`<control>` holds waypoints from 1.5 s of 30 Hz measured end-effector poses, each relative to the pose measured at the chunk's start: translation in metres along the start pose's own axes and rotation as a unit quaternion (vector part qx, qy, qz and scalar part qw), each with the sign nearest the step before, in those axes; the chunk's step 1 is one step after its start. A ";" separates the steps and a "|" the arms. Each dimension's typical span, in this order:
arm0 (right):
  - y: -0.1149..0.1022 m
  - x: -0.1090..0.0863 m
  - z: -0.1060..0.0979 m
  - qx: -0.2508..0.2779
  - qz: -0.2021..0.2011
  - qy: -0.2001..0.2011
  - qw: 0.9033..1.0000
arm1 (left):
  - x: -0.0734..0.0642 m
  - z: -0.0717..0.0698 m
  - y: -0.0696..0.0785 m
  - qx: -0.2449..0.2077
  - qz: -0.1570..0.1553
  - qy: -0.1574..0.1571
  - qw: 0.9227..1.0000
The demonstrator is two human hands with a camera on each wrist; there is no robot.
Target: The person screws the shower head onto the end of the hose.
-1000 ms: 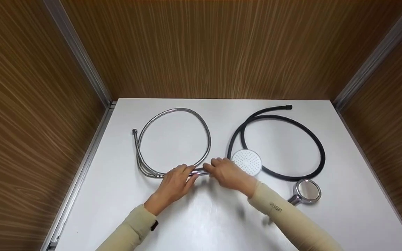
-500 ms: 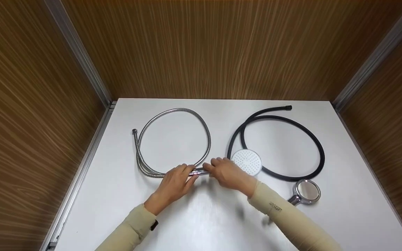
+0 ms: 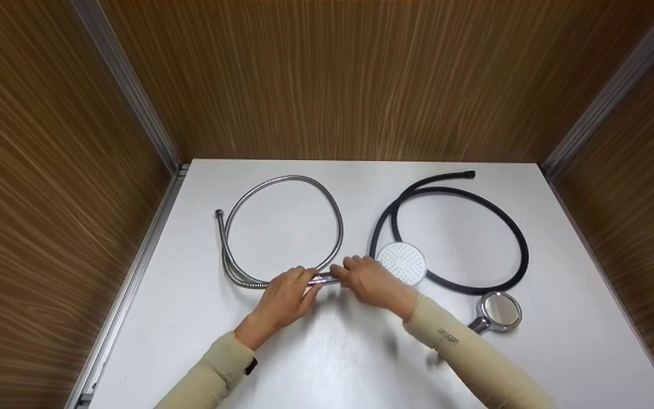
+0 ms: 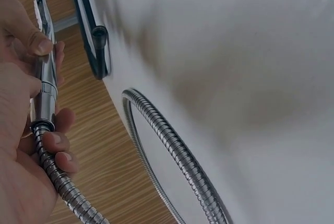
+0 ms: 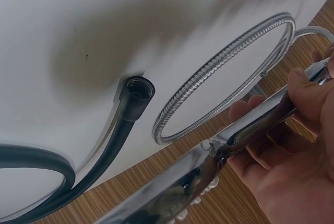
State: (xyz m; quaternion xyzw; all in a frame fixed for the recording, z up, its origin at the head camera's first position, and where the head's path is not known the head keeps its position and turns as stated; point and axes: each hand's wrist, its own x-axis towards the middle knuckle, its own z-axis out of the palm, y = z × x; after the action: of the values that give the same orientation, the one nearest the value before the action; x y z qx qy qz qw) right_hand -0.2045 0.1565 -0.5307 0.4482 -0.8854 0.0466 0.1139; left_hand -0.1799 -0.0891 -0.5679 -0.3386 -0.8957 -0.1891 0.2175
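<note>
My left hand (image 3: 284, 298) grips the end of a ribbed metal shower hose (image 3: 335, 213), its fingers curled round the chrome connector (image 4: 46, 106). That connector meets the chrome handle of a shower head with a round white nozzle face (image 3: 402, 263). My right hand (image 3: 375, 287) holds this handle (image 5: 250, 122), thumb and fingers on opposite sides. In the left wrist view the hose end and handle stand in one line, touching. The hose's thread is out of sight inside the joint. The rest of the metal hose loops on the table to the left.
A black hose (image 3: 523, 244) lies coiled at the right, its open end (image 5: 136, 97) facing the right wrist camera. Another chrome shower head (image 3: 502, 311) sits by my right forearm, partly hidden by the sleeve. Wood-grain panels (image 3: 327, 79) border the white table (image 3: 327, 363).
</note>
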 end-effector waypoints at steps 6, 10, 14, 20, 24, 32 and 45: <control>0.001 0.001 0.001 -0.007 -0.001 0.006 1.000 | -0.001 0.001 -0.001 -0.009 -0.001 0.008 1.000; 0.000 0.001 0.000 -0.007 0.005 0.001 1.000 | -0.001 0.002 -0.001 -0.010 0.009 0.028 1.000; -0.001 0.001 0.000 -0.007 0.008 -0.005 1.000 | -0.001 0.002 -0.001 -0.003 0.020 0.034 0.999; 0.000 0.001 0.001 -0.011 0.006 -0.006 1.000 | -0.001 0.001 0.000 -0.009 0.010 0.023 1.000; 0.000 0.000 0.001 -0.011 0.006 -0.009 1.000 | -0.001 0.002 0.000 -0.015 0.003 0.022 1.000; 0.000 -0.001 0.001 -0.007 0.007 -0.011 1.000 | -0.002 0.002 0.000 -0.005 0.010 0.015 1.000; -0.001 0.000 0.003 -0.011 0.005 0.003 1.000 | -0.002 0.003 -0.001 -0.018 0.007 0.026 0.999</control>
State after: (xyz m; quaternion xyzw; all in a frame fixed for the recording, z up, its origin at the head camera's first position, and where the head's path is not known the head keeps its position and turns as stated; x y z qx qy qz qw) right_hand -0.2042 0.1557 -0.5334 0.4425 -0.8877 0.0386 0.1209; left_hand -0.1800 -0.0892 -0.5716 -0.3438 -0.8839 -0.2119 0.2359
